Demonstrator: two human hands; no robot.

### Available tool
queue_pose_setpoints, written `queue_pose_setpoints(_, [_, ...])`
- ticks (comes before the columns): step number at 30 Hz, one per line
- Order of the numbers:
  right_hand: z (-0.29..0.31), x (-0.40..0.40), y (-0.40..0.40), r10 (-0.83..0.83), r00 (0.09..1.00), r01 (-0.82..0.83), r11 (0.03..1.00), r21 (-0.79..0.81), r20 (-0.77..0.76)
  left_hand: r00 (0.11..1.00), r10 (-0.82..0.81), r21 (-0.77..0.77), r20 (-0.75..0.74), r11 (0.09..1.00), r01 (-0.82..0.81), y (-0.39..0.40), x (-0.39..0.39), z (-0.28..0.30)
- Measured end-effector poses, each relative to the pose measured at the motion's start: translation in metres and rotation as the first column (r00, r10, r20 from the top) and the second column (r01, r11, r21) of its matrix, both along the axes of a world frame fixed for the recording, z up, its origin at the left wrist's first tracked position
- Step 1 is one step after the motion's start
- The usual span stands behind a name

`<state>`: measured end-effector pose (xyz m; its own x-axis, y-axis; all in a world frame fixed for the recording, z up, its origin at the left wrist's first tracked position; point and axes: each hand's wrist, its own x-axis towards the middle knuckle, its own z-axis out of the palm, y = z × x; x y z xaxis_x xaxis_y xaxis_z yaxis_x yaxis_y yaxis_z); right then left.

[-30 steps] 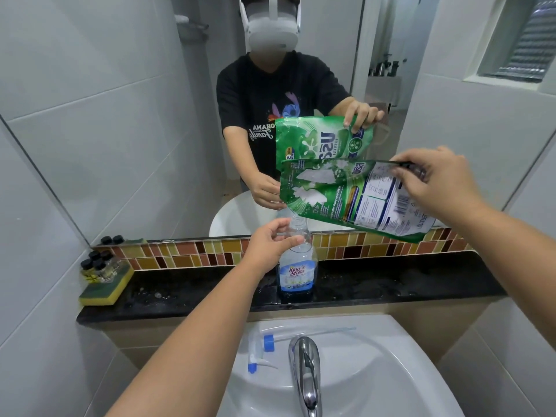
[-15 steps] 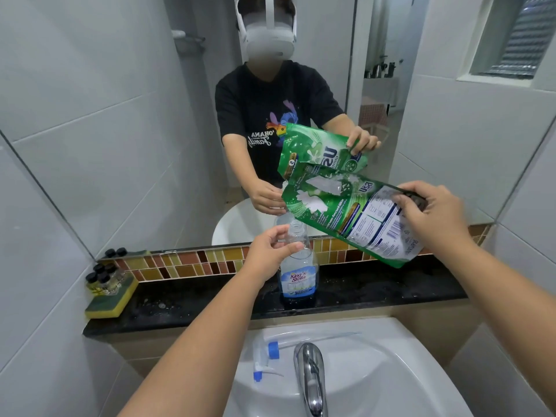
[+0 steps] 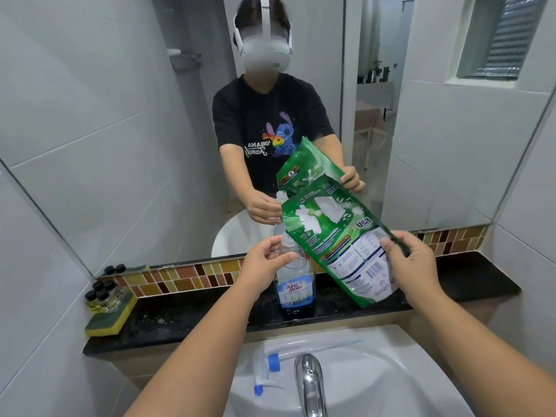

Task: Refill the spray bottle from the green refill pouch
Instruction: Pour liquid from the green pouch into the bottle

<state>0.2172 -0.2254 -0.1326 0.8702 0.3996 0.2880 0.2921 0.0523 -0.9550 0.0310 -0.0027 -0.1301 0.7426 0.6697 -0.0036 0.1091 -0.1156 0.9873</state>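
Observation:
A clear spray bottle with a blue and white label stands upright on the black ledge, its cap off. My left hand grips its neck. My right hand pinches the raised end of the green refill pouch. The pouch is tilted, its lower corner down at the bottle's mouth, hiding the opening. The mirror repeats both hands, the bottle and the pouch.
The white and blue spray head with its tube lies in the white sink, beside the chrome tap. A yellow-green sponge carrying small black-capped bottles sits at the ledge's left end. Tiled walls close in on both sides.
My right hand has dropped lower and the pouch has tipped steeper, bringing its corner down to the bottle's mouth. My left hand stays on the bottle's neck.

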Motion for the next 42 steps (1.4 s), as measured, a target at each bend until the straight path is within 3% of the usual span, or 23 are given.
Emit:
queue_pose_setpoints(5, [-0.029,-0.013,0.012,0.051,0.959,-0.006,0.987,0.161,-0.277,1.0,0.02,-0.011,-0.005,1.0,-0.02,-0.001,-0.001,-0.001])
queue_pose_setpoints(9, [-0.041,-0.015,0.019,0.114,0.832,0.05,0.959,0.278,-0.544,1.0,0.016,-0.029,0.005,0.999,-0.015,-0.002,-0.004,-0.001])
queue_pose_setpoints(12, [-0.042,-0.011,0.02,0.109,0.776,0.096,0.953,0.288,-0.621,1.0,-0.005,-0.022,-0.017,1.0,0.005,0.0,-0.005,0.0])
queue_pose_setpoints(18, [-0.036,0.007,0.018,0.049,0.847,0.096,0.965,0.243,-0.53,0.997,-0.024,0.003,-0.072,1.0,0.024,0.001,-0.005,0.005])
queue_pose_setpoints(24, [-0.044,0.028,0.024,0.051,0.915,-0.009,0.994,0.107,-0.401,0.994,-0.05,-0.019,-0.101,0.999,0.048,0.005,-0.006,0.011])
queue_pose_setpoints(30, [-0.068,0.044,0.028,0.15,0.926,-0.138,0.989,0.059,-0.346,0.996,-0.024,-0.009,-0.085,1.0,0.023,0.002,-0.003,0.009])
queue_pose_setpoints(42, [-0.099,0.058,0.022,0.278,0.93,-0.291,0.956,-0.019,-0.239,0.999,-0.023,-0.139,-0.032,0.99,0.018,0.005,-0.004,0.005])
